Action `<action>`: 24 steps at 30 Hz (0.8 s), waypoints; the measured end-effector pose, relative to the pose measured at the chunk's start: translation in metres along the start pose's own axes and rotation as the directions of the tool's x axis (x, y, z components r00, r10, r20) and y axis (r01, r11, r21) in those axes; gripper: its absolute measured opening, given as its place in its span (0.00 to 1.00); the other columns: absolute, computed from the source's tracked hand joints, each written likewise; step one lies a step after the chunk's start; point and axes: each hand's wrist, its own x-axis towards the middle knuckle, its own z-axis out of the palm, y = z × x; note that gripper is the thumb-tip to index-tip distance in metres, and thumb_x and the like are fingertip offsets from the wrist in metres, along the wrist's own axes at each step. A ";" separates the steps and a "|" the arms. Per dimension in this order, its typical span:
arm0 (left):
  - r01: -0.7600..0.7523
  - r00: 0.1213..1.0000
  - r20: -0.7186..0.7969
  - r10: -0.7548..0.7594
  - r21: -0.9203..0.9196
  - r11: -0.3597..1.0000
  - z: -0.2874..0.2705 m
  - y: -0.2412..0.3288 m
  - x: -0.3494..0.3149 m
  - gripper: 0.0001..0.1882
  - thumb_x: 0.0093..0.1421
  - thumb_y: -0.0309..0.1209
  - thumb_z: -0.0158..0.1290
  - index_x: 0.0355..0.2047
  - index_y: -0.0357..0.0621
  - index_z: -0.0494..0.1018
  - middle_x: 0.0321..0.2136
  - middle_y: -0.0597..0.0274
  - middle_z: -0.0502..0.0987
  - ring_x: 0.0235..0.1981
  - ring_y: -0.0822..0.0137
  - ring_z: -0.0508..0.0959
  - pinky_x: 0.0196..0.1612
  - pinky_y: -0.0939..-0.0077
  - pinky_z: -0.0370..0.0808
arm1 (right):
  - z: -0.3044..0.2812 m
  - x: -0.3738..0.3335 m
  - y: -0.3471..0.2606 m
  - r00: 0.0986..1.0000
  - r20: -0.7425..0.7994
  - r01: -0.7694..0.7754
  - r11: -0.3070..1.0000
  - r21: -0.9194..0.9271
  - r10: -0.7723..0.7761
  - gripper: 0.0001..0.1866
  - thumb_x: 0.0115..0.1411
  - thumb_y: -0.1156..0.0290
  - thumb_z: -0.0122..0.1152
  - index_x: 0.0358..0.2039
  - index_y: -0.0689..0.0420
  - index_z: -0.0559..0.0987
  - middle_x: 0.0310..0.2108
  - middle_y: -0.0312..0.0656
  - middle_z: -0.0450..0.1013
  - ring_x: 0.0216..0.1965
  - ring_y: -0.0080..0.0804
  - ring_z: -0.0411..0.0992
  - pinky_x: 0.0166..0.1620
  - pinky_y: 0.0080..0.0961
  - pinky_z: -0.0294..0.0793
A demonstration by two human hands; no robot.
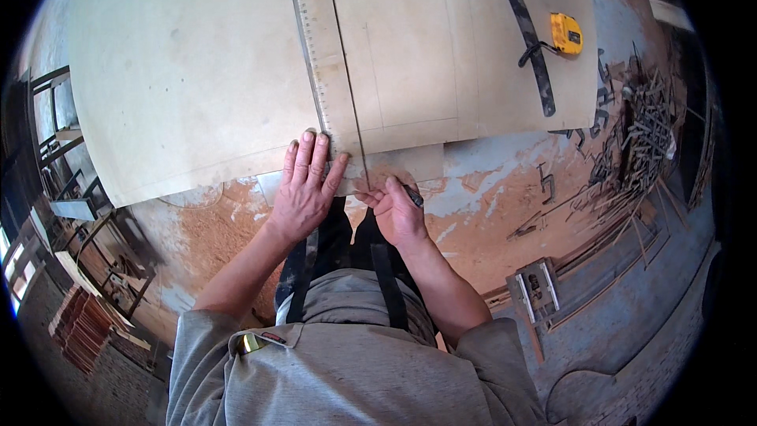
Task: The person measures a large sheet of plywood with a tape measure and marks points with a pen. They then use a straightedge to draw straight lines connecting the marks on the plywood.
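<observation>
A large cream-coloured sheet (221,55) lies in front of me, with thin pencil lines drawn on it. Across it, from the far edge to the near one, runs a long wide ruler (315,55) with a marked scale along its left side. My left hand (303,189) presses down at the ruler's near end, fingers stretched out and spread. Just right of it, at the sheet's near edge, my right hand (398,209) is closed round a slim dark pen-like tool (413,196). Its tip is too small to make out.
On the sheet's right part rest a yellow tape measure (566,34) and a dark flat strip (524,31). Clamps and a heap of metal pieces (650,118) lie on the floor at right. Metal frames (59,110) and a stack of reddish pieces (83,327) stand at left.
</observation>
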 end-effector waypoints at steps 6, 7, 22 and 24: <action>0.008 0.999 -0.045 -0.009 -0.012 1.000 0.005 0.001 -0.001 0.31 0.64 0.33 0.46 0.68 0.48 0.60 0.69 0.35 0.53 0.71 0.34 0.52 0.70 0.37 0.51 | 0.002 0.000 -0.001 1.000 0.002 0.007 1.000 0.004 -0.007 0.16 0.73 0.64 0.46 0.56 0.55 0.74 0.50 0.46 0.79 0.51 0.41 0.77 0.56 0.44 0.75; 0.007 0.999 -0.038 -0.008 -0.012 1.000 0.005 0.001 0.000 0.31 0.64 0.33 0.46 0.68 0.48 0.60 0.69 0.35 0.53 0.71 0.34 0.52 0.70 0.37 0.52 | 0.002 0.000 -0.001 1.000 0.000 0.008 1.000 0.007 -0.008 0.16 0.73 0.64 0.46 0.56 0.55 0.74 0.50 0.46 0.79 0.51 0.41 0.77 0.56 0.44 0.75; 0.006 1.000 -0.028 -0.005 0.015 1.000 0.006 -0.001 -0.001 0.30 0.65 0.33 0.46 0.68 0.48 0.61 0.69 0.35 0.54 0.70 0.34 0.53 0.69 0.37 0.53 | -0.002 -0.034 -0.019 0.966 -0.255 -0.052 0.948 -0.313 -0.032 0.19 0.75 0.63 0.43 0.61 0.59 0.66 0.43 0.54 0.79 0.44 0.40 0.80 0.48 0.39 0.80; 0.017 0.999 -0.029 -0.017 0.010 1.000 0.004 0.000 -0.001 0.30 0.65 0.33 0.45 0.68 0.48 0.61 0.69 0.35 0.54 0.70 0.34 0.54 0.69 0.37 0.54 | -0.001 -0.061 -0.038 0.963 -0.268 -0.117 0.835 -0.538 -0.037 0.21 0.75 0.63 0.43 0.62 0.61 0.64 0.37 0.54 0.79 0.40 0.39 0.80 0.44 0.37 0.81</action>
